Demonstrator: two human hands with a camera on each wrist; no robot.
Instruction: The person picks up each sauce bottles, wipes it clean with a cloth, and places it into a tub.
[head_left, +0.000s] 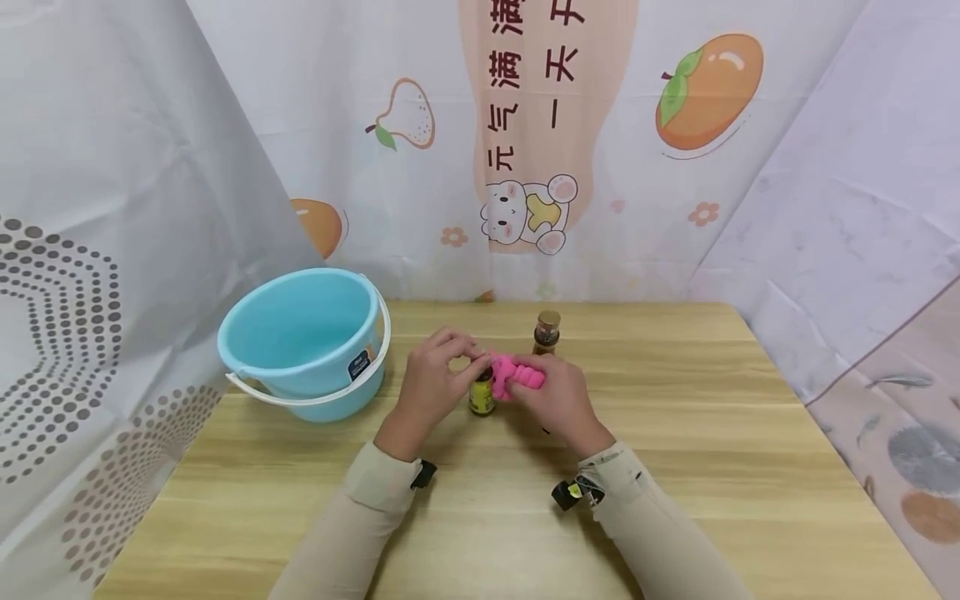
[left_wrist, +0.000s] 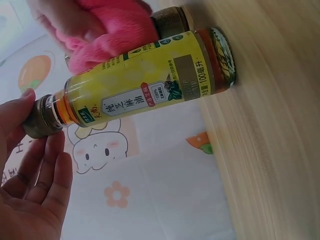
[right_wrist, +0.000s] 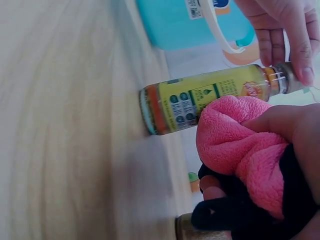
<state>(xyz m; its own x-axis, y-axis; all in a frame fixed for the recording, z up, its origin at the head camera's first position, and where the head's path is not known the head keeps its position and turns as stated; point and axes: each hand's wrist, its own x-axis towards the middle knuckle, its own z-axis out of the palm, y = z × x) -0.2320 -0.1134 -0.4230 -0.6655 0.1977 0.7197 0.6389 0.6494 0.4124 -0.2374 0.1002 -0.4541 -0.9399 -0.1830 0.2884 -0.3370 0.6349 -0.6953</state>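
My left hand pinches the dark cap of a small sesame oil bottle, which has a yellow label. In the head view the bottle stands roughly upright; whether its base touches the table I cannot tell. My right hand grips a bunched pink fuzzy cloth against the side of the label. Black fabric with a loop shows beneath the cloth in the right wrist view. Behind the right hand is a second, brown bottle with a gold cap, its lower part hidden.
A light blue bucket with a white handle stands on the wooden table, left of the hands. A printed curtain hangs along the table's back edge, and further fabric hangs at both sides.
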